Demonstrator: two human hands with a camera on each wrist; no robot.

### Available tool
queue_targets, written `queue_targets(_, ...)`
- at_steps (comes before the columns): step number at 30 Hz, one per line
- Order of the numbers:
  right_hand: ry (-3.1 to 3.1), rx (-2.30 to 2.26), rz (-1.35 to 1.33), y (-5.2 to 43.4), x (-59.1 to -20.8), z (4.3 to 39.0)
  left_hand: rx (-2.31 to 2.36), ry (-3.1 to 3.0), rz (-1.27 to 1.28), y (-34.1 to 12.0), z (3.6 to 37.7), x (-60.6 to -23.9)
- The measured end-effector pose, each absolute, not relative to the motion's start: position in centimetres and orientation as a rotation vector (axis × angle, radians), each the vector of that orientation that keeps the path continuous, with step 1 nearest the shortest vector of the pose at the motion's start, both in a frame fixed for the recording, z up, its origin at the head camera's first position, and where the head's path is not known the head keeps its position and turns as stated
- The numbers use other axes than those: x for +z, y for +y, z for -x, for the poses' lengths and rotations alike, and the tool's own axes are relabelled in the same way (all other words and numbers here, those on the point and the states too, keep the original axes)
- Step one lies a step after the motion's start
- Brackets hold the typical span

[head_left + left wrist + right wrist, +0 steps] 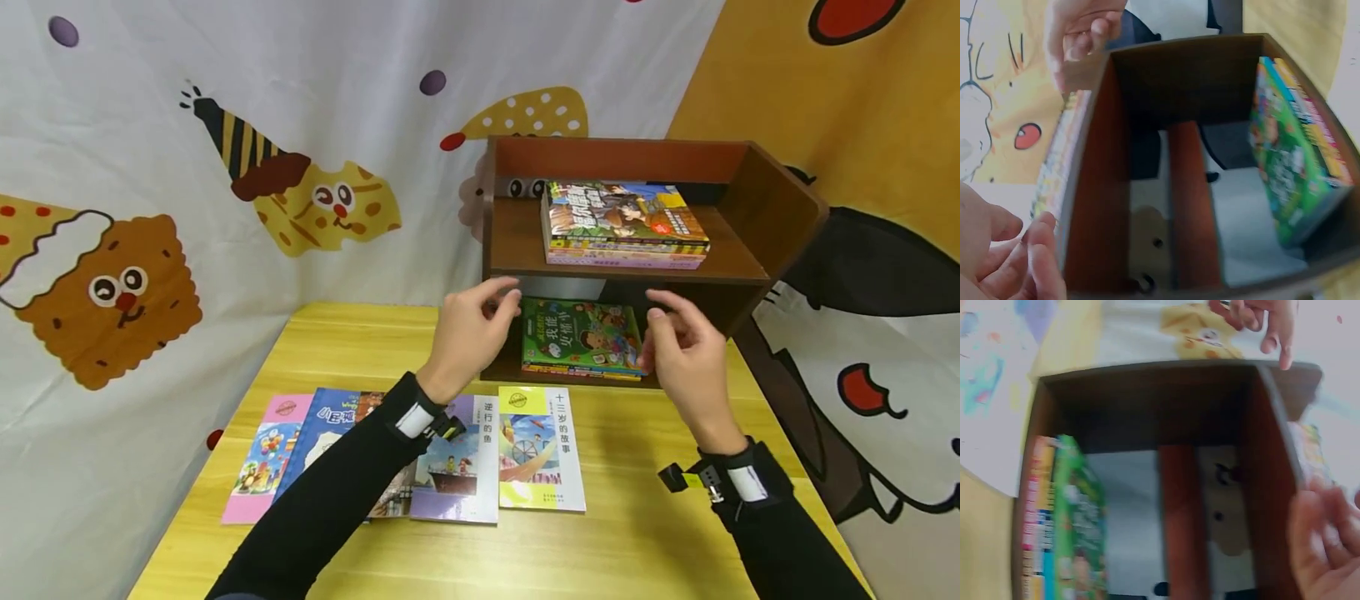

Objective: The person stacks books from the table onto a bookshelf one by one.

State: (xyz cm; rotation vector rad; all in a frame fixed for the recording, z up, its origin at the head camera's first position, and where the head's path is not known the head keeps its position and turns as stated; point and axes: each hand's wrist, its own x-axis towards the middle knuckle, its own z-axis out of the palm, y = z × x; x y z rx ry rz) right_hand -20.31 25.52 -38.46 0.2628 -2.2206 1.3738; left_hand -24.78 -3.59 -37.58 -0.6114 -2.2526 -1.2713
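My left hand (468,337) hovers in front of the left side of a brown wooden bookshelf (517,237), fingers loosely bent and holding nothing. On the other side, my right hand (692,367) is raised in the same way, also holding nothing. Between and above them, a stack of books (626,221) lies flat on the upper shelf, a colourful comic-like cover on top. A second stack, topped by a green book (577,333), lies in the lower compartment. In the left wrist view, the left fingers (1038,253) are near the edge of the upper stack (1063,150).
Several books lie face up in an overlapping row on the yellow wooden table (607,550): a pink one (262,458), a blue one (322,425), a purple-and-white one (457,467) and a yellow-and-white one (536,450). A cartoon-print cloth (337,67) hangs behind.
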Motion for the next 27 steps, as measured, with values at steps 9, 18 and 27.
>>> queue_targets(9,-2.729,1.223,-0.327,22.8,-48.3,19.7,-1.276,-2.445,0.211,-11.6,23.6,-43.0)
queue_targets(18,-2.809,1.266,-0.418,20.7,-53.8,18.4,-0.972,-2.847,-0.084,-21.5,21.4,-49.0)
queue_targets(27,-2.802,1.067,-0.644,17.8,-54.8,17.3,-0.805,-2.941,-0.197,-26.6,18.5,-52.0)
